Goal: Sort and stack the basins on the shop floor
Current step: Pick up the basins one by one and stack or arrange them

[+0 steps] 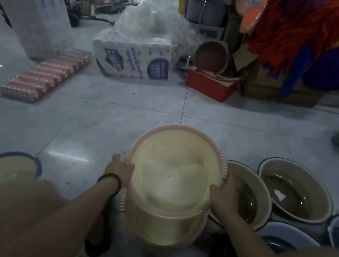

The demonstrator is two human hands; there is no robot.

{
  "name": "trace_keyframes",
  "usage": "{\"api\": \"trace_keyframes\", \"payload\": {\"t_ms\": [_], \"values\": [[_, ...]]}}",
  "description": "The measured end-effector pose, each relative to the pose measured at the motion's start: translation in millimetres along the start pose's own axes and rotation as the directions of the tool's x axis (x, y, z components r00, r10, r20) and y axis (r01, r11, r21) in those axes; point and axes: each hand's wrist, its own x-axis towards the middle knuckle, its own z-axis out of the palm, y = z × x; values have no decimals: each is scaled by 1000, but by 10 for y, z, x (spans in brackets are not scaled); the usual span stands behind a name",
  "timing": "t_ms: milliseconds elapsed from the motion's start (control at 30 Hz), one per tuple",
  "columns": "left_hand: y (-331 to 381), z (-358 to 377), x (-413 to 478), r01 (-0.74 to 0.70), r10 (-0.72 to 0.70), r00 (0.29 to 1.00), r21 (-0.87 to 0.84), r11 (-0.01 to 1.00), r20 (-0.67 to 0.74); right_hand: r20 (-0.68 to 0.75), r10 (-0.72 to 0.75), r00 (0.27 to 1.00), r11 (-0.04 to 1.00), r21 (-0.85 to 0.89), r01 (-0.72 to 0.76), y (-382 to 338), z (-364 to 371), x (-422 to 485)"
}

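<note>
At the left edge of the floor (106, 107) a cream basin with a dark blue rim (4, 168) sits partly out of view. Next to it, both bare forearms reach forward from the bottom corners, elbows wide and wrists turned inward. The left hand (119, 168), with a dark band on its wrist, curls its fingers over the left rim of a pale pink basin (177, 168) and grips it. That basin is tipped with its far edge raised and sits nested in another of the same kind, the pair held in the middle of the floor just in front of the person. The right hand (223, 194) clamps the right rim, thumb inside the bowl and fingers wrapped down the outer wall. Just right of that hand stand 2 cream bowls with dark rims (295, 192), side by side and touching, the nearer one partly behind the wrist. Toward the bottom right corner lie blue basins (288, 235), their edges overlapping.
</note>
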Motion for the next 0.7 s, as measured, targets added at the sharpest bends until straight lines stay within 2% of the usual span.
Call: {"api": "trace_keyframes", "payload": {"t_ms": [100,167,267,433,600,700], "values": [[-355,340,-75,-44,40,997,-69,997,-62,44,72,996,995,-66,-69,162,74,56],[-472,453,-56,-25,22,999,-90,996,-35,47,92,995,989,-118,-86,303,89,101],[-634,519,23,57,-59,997,33,998,59,39,95,995,966,-244,-83,518,116,147],[-829,605,120,115,-135,988,239,964,72,120,173,978,884,-456,-101,849,198,198],[-866,725,306,85,-140,979,329,940,147,128,286,950,793,-588,-160,1009,239,297],[-912,807,396,114,-165,979,345,932,121,156,337,929,751,-639,-165,1052,289,333]]}}
